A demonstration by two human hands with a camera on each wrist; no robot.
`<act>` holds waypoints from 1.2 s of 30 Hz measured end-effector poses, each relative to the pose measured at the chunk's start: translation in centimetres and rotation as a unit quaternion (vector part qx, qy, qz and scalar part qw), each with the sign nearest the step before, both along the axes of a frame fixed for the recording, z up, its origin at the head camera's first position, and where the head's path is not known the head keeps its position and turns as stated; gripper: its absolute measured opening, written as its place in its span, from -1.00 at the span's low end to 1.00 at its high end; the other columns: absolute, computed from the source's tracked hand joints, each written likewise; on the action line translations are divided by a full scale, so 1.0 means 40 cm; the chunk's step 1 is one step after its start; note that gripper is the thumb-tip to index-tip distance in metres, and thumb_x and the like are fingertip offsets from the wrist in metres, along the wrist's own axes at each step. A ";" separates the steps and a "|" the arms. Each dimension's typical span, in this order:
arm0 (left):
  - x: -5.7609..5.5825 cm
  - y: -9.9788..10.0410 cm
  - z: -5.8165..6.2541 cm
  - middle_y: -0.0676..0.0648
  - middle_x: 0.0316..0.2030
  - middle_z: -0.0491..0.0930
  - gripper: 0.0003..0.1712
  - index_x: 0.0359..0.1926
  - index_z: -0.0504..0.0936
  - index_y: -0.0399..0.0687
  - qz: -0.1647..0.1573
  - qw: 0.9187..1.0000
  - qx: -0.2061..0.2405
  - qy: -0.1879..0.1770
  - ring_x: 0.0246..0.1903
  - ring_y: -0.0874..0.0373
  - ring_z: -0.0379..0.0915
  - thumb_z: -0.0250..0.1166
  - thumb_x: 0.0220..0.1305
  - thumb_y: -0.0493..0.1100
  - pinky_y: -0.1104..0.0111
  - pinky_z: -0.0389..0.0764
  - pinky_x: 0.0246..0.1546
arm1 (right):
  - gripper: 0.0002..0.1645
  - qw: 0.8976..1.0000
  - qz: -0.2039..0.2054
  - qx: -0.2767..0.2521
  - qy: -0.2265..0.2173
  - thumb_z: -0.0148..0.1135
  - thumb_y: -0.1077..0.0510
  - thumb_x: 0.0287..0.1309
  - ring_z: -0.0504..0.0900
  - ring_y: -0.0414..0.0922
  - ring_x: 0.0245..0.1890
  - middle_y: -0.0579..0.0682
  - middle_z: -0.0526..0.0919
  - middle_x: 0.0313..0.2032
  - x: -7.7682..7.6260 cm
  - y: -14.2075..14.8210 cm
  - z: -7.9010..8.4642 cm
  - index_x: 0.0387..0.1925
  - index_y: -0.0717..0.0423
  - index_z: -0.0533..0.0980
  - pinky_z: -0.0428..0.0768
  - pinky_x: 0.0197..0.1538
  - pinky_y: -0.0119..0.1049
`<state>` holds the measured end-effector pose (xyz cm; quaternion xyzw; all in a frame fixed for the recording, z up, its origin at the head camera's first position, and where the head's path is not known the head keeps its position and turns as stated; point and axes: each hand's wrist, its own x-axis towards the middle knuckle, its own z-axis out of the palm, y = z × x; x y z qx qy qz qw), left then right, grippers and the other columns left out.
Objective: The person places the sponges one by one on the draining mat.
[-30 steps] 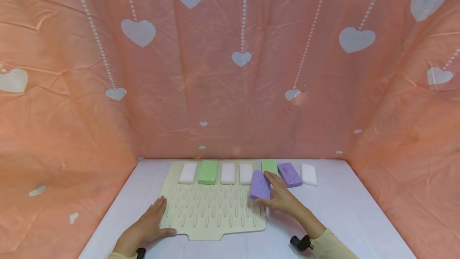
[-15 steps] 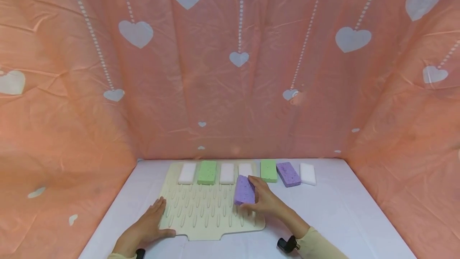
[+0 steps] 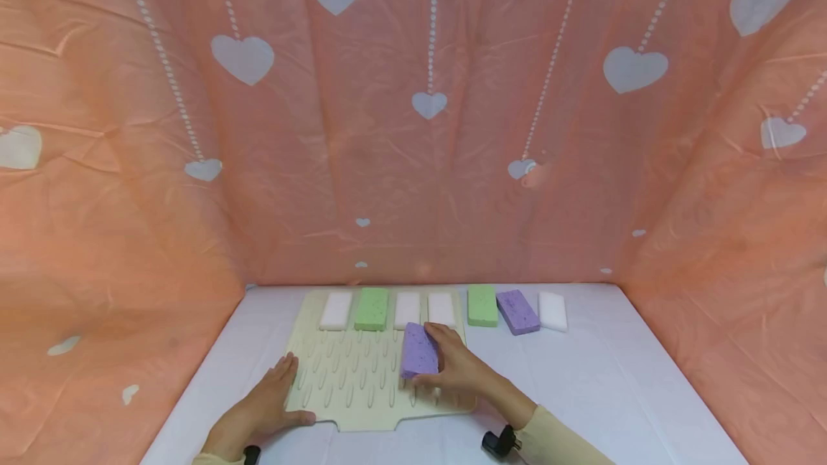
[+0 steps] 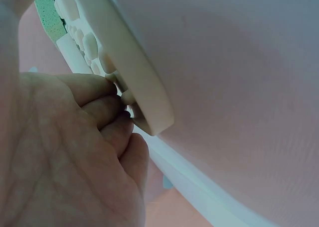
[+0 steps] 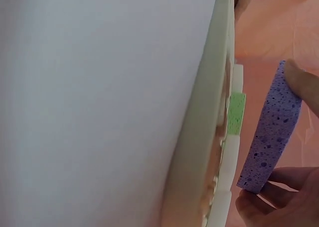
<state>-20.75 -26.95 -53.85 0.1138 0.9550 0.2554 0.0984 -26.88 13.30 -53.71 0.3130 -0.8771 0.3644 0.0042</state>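
Observation:
A cream ridged drying mat lies on the white table. Over its right half, my right hand grips a purple sponge by its ends, thumb at the near end and fingers at the far one. The right wrist view shows that porous purple sponge held clear of the mat. My left hand rests along the mat's left edge, thumb at the front corner; in the left wrist view its fingertips touch the raised mat rim. Along the mat's back stand white sponges and a green one.
To the right of the mat, on the table, lie another green sponge, a tilted purple sponge and a white one. Pink cloth with hearts walls the back and both sides.
My right hand has carried the purple sponge leftward and slightly nearer across the mat, uncovering the green sponge and the rightmost white one behind it. The left hand has stayed put.

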 end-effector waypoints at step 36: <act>0.003 0.000 -0.001 -0.68 0.57 -0.11 0.59 0.55 -0.01 -0.72 0.007 1.000 -0.001 -0.004 0.58 -0.59 -0.19 0.68 -0.05 0.31 -0.37 -0.07 0.57 | 0.29 0.998 0.044 0.013 -0.050 0.70 -0.17 0.07 0.37 0.03 0.49 0.14 0.37 0.52 -0.013 -0.240 0.038 0.61 0.30 0.22 0.45 0.52 -0.07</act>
